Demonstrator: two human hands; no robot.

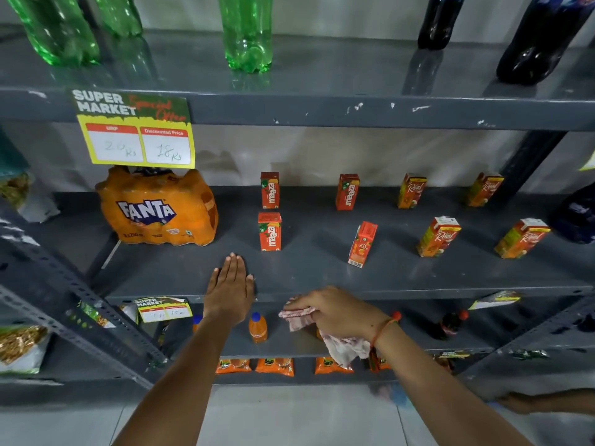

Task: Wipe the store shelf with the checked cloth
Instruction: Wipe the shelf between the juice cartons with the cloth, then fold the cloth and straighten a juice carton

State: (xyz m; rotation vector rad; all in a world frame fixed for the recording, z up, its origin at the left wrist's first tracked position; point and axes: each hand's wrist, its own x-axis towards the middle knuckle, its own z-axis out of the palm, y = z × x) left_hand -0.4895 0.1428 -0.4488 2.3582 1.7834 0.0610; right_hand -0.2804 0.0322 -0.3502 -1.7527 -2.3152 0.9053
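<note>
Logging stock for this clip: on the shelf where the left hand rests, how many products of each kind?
Maaza juice cartons: 4
Real juice cartons: 4
Fanta multipack: 1
Total: 9

The shelf (322,268) is showing as grey painted metal with a smooth, slightly sheeny face, its front edge chipping to white in spots, while the checked cloth (341,346) is hanging soft and crumpled, a matt woven fabric. The Fanta pack (157,210) is gleaming in glossy plastic shrink-wrap, the juice cartons (269,231) are looking like smooth printed card, and the price sign (135,130) is reading as glossy paper. The green bottles (248,33) are shining as clear, glossy plastic.
</note>
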